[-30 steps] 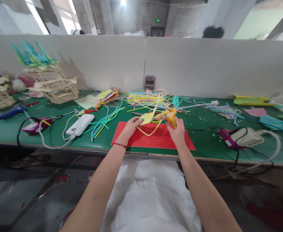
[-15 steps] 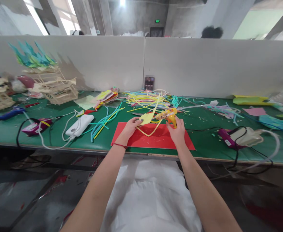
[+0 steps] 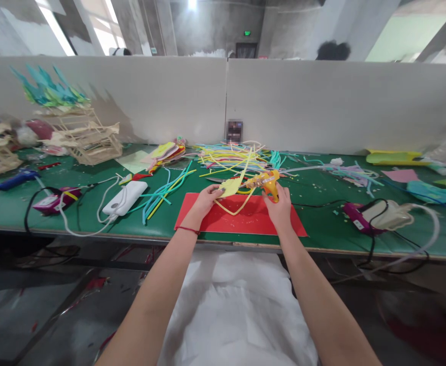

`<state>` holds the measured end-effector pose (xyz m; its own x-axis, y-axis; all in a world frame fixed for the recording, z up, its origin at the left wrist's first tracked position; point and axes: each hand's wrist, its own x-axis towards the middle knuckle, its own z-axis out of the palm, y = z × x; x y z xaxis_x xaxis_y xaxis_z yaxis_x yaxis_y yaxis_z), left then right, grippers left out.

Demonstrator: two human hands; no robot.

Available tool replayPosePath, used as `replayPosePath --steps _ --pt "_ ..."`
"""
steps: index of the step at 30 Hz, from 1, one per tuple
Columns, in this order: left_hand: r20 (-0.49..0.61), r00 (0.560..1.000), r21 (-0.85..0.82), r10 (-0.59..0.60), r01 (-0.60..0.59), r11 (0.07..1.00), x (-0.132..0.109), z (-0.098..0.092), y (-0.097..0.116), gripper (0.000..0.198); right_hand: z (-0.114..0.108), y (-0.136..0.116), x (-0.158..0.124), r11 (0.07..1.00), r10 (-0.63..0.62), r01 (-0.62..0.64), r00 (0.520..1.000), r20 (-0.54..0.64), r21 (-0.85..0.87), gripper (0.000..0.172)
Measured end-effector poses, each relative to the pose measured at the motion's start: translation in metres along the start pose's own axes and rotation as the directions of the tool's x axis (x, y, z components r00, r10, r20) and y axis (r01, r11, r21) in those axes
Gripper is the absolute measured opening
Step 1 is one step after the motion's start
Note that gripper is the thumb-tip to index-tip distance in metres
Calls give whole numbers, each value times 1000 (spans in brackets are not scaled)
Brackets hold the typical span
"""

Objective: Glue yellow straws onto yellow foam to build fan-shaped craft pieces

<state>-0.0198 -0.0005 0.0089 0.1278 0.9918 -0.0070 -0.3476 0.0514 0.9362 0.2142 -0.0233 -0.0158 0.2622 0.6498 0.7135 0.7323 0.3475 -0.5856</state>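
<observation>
Two bare hands meet near the centre of the frame, above a red board point(image 3: 242, 226) lying on a green table point(image 3: 322, 231). The left hand point(image 3: 205, 200), with a red cord point(image 3: 188, 230) at its wrist, pinches the lower left edge of a flat yellow piece point(image 3: 230, 188) between thumb and fingers. The piece is tilted, just left of centre in the frame. A thin yellow strip point(image 3: 233, 213) bends into a V below it, over the board; whether the two are joined cannot be told.

The right hand point(image 3: 280, 204), right of centre, has its fingers wrapped around the handle of an orange-yellow glue gun point(image 3: 271, 186). The gun points left, its nozzle close to the yellow piece; whether they touch is unclear.

Behind the hands, in the middle of the frame, spreads a pile of coloured strips point(image 3: 223, 156). A few turquoise and yellow strips point(image 3: 164, 193) lie left of the board, beside a white device point(image 3: 126, 198) with a cable. A purple box point(image 3: 53, 202) sits at the left and another purple box point(image 3: 354, 217) at the right. In the upper left, turquoise spiky pieces point(image 3: 48, 91) top a pale lattice model point(image 3: 93, 145). A pale partition point(image 3: 322, 104) runs across the frame behind the table.
</observation>
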Motion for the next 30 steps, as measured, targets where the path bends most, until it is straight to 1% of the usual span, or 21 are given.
replayPosePath --steps 14,24,30 --pt "-5 1000 -22 -18 18 1000 -1 2 1 46 1 2 0 1000 -1 0 1000 -31 -19 44" --pt "11 1000 -6 -23 23 1000 0 0 1 43 1 3 1 999 6 -8 999 -48 -32 44" --pt "1 1000 -13 -26 26 1000 0 1 2 42 2 5 1 1000 18 -19 998 -60 -18 45"
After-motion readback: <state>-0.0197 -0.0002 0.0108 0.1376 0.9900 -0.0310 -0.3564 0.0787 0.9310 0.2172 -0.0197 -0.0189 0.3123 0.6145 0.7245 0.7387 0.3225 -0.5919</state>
